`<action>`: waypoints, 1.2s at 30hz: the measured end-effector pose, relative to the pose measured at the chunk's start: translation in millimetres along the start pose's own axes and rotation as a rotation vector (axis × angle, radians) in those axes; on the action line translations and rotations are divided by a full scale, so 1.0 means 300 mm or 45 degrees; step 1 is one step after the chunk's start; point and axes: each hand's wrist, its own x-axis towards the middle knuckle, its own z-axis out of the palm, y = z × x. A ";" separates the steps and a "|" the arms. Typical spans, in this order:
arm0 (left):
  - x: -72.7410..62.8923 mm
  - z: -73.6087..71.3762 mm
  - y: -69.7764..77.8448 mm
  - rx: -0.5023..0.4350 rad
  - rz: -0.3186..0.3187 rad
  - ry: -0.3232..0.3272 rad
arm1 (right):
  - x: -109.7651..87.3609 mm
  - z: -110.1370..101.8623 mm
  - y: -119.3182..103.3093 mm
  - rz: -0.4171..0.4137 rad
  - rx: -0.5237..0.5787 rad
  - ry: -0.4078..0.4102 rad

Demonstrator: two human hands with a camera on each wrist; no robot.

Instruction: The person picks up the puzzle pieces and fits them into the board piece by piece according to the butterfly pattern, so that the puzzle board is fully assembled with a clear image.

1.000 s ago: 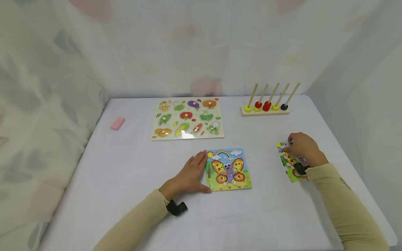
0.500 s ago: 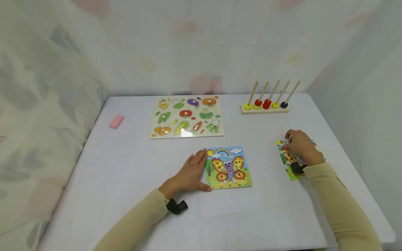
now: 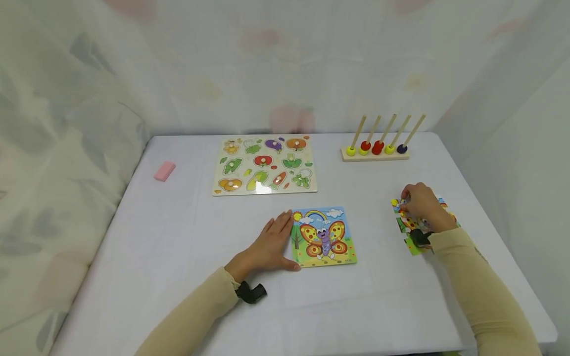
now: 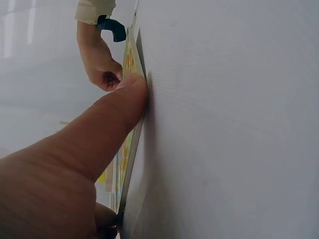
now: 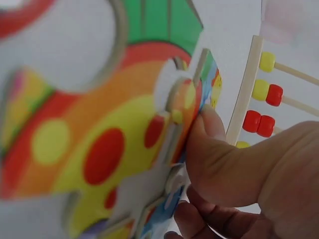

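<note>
1. right hand (image 3: pixel 423 205) leans over the puzzle pieces (image 3: pixel 407 223), right of the butterfly board (image 3: pixel 324 237), fingers drawn narrow; whether one's pinched, can't tell!
2. danger: a dragging fingertip could scatter the closely packed neighbours.
3. left hand (image 3: pixel 269 247), fingers straight, lies along the board's left edge; too much push might slide it.
4. versus a second ago, right hand's edged boardward, uncovering pieces farthest from the board; left hand unmoved.

The butterfly board (image 3: pixel 324 237) shows red-spotted yellow wings (image 3: pixel 337 231) and a purple body (image 3: pixel 326 244); the sleeves (image 3: pixel 483 287) are beige.
</note>
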 end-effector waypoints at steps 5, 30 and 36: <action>-0.001 0.002 -0.004 0.002 0.006 -0.005 | 0.012 -0.011 0.004 0.032 -0.022 -0.055; -0.008 0.000 -0.008 0.022 0.037 -0.033 | -0.009 0.038 -0.504 -0.161 0.674 0.050; -0.001 0.003 -0.009 0.050 0.008 -0.043 | -0.010 0.111 -0.602 -0.278 0.886 -0.089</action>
